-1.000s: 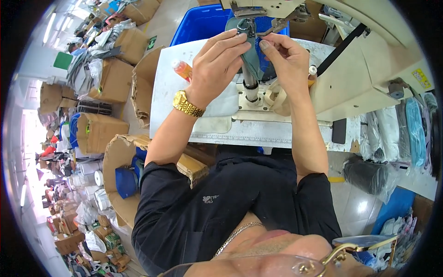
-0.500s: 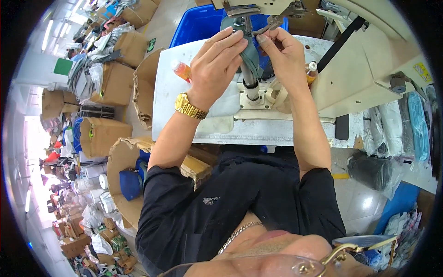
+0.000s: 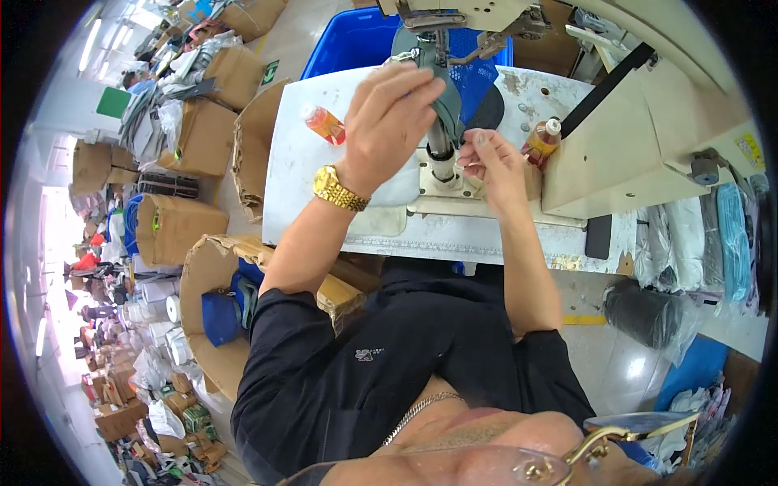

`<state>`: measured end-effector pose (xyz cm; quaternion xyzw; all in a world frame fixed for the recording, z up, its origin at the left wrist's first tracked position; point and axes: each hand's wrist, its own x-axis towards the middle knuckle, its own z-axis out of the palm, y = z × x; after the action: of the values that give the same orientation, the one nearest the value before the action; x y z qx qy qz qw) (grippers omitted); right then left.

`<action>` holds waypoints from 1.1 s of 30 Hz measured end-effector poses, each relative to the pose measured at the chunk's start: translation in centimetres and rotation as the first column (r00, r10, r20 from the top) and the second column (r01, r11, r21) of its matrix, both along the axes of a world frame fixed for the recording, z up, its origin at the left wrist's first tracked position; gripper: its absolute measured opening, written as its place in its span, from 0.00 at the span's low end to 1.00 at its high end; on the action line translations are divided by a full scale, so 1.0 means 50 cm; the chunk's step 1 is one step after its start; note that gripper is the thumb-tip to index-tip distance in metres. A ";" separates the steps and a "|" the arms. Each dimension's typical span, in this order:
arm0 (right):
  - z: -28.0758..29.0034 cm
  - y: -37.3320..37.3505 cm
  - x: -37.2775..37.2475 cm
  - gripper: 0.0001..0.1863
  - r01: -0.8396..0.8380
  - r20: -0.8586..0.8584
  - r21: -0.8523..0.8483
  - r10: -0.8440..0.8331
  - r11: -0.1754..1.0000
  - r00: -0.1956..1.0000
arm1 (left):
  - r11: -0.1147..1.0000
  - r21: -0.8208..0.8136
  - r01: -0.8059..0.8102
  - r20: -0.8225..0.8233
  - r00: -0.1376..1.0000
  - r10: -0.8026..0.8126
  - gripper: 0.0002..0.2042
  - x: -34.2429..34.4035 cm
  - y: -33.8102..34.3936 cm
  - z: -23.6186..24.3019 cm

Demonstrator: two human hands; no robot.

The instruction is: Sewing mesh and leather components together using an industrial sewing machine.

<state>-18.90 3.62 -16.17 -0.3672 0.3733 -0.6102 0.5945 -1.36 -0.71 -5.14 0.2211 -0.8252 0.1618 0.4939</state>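
While the left hand (image 3: 395,121) lies across the near-left side of the fabric piece (image 3: 463,89), its grip is loosely spread, the fingers stretched out and slightly blurred, with the thumb hard to make out. The fabric piece, grey-green with a blue panel and a dark rounded flap (image 3: 488,112), sits over the top of a metal post (image 3: 438,141), beneath the head of a cream sewing machine (image 3: 640,130). The right hand (image 3: 493,166) is lower, just beside the bottom tip of the grey-green part; its thumb and fingers are bent close together, but I cannot tell whether this grip pinches anything. A gold watch (image 3: 339,189) circles the left wrist.

On the white bench (image 3: 290,182), an orange bottle (image 3: 326,126) leans left of the left hand, and a second bottle (image 3: 541,142) is right of the right hand, near the machine's body. A black rectangular object (image 3: 598,236) lies near the bench's right end. Beyond the far edge is a blue bin (image 3: 344,39); at lower left, a cardboard box (image 3: 212,340) holds blue pieces (image 3: 223,316).
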 end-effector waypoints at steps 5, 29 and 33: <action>-0.049 -0.075 0.002 0.21 -0.046 0.067 0.192 0.034 0.980 0.997 | 0.998 -0.044 0.040 0.002 0.999 -0.040 0.14 0.004 -0.008 -0.012; -0.043 -0.080 -0.063 0.18 0.014 0.351 -0.139 0.036 0.990 0.936 | 0.996 0.017 0.086 -0.133 0.988 -0.083 0.11 -0.008 -0.029 -0.007; -0.027 -0.053 -0.066 0.19 0.039 0.330 -0.182 0.023 0.983 0.944 | 0.998 0.032 0.063 -0.133 0.989 -0.058 0.13 -0.005 -0.017 -0.010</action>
<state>-22.18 0.98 -17.53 -0.3121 0.2113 -0.6978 0.6092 -1.62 -1.57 -5.64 0.2152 -0.7999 0.1167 0.5480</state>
